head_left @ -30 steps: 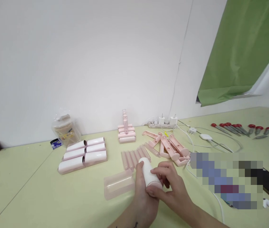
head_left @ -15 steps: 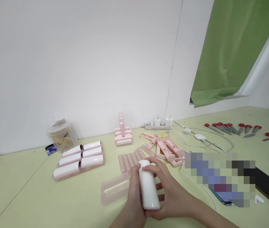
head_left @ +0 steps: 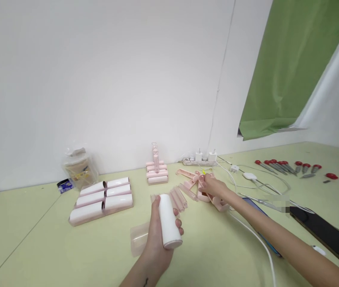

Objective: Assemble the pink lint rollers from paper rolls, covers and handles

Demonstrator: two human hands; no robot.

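My left hand [head_left: 157, 239] is wrapped round a white paper roll [head_left: 168, 221], held upright above the yellow-green table [head_left: 52, 255]. My right hand [head_left: 213, 187] is stretched out to the pile of pink plastic handles [head_left: 201, 184], its fingers closed on one of them. Under the left hand lies a clear pink cover [head_left: 139, 239]. A row of pink tubes [head_left: 177, 198] lies between the two hands.
Several white rolls [head_left: 102, 199] lie in rows at the left, with a plastic bag [head_left: 79, 169] behind. Stacked pink parts [head_left: 156, 173] and a power strip [head_left: 199, 161] sit near the wall. Red-handled tools [head_left: 286, 167], white cables [head_left: 262, 243] and a black strip [head_left: 328, 235] are at the right.
My right hand has let go of the white roll and reached forward to the pink handles. The left hand keeps the roll and has tipped it more upright.
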